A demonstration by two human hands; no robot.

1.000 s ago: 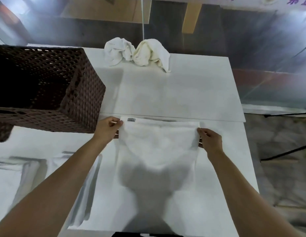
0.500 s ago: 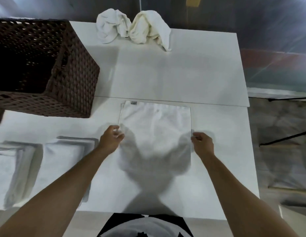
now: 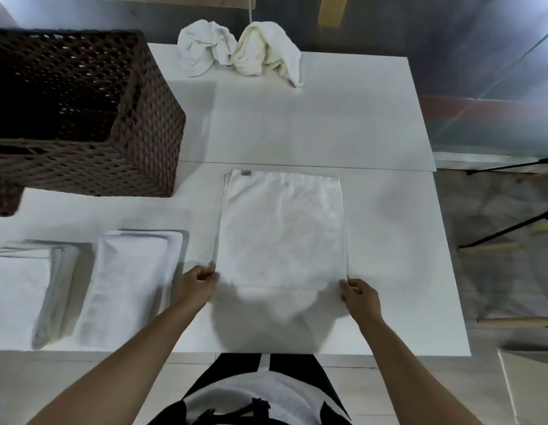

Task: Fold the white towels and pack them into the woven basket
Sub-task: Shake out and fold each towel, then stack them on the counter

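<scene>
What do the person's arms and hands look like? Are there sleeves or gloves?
Both forearms are bare as far as the view shows, with no sleeves on them. The left hand and right hand wear no gloves, and no rings, watch or bracelets are visible.

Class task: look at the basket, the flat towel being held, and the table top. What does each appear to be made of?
Woven basket: dark brown wicker or rattan-like strands, perhaps synthetic; an open weave with visible gaps.
Flat towel: soft white cloth, likely cotton terry; faint wrinkles and a sewn label at its far corner.
Table: smooth matte white board, possibly laminate; material uncertain.
</scene>
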